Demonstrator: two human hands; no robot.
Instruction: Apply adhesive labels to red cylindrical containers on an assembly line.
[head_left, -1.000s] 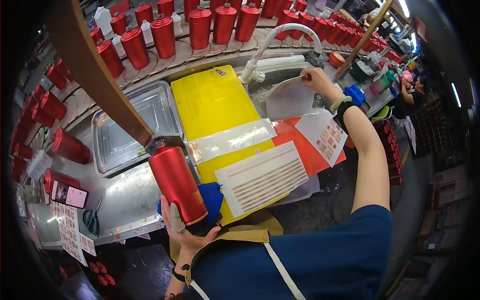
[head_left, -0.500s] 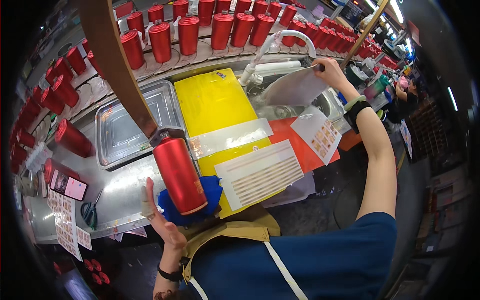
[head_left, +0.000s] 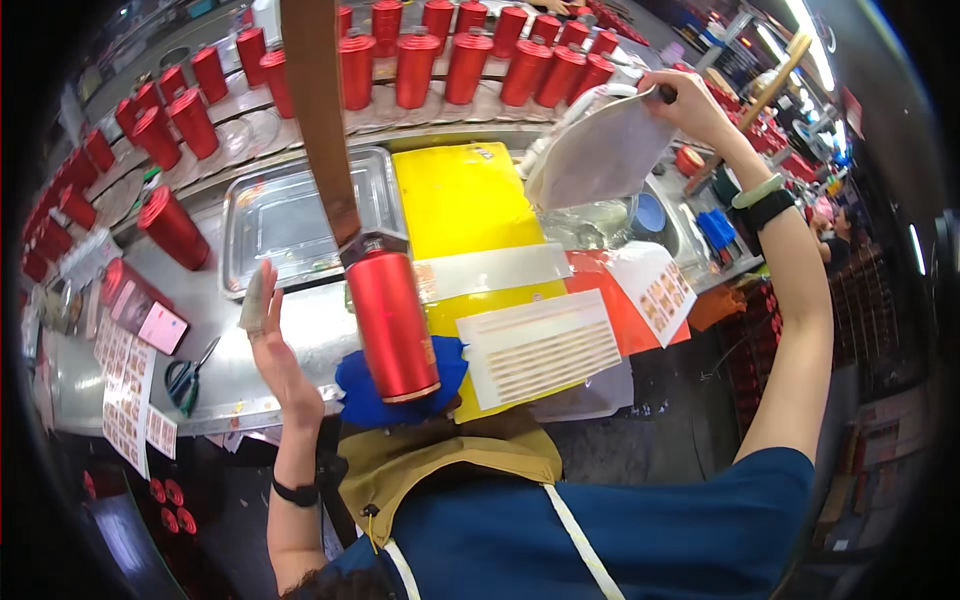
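My right hand [head_left: 690,105] is raised at the far right, pinching the upper corner of a limp whitish sheet [head_left: 600,155]. The sheet hangs over the water of a metal sink, in front of the white tap, covering most of it. At the near left my left hand [head_left: 285,370] is open and holds nothing, its fingers pointing up and a pale cover on one finger. Beside it, a red metal bottle [head_left: 390,330] sits tilted, its neck end at a dark fitting [head_left: 375,245] under a brown bar [head_left: 318,120]. Its base is over a blue cloth [head_left: 445,365].
A yellow board [head_left: 465,210] carries a striped decal sheet [head_left: 545,350]. Another decal sheet [head_left: 655,285] lies on a red sheet. Left are a metal tray [head_left: 245,240], scissors [head_left: 185,382] and a phone [head_left: 160,328]. Several red bottles [head_left: 415,70] line a conveyor behind.
My right hand has lifted the sheet higher out of the sink. My left hand has moved left, away from the red bottle, and stays open. The whole view has shifted.
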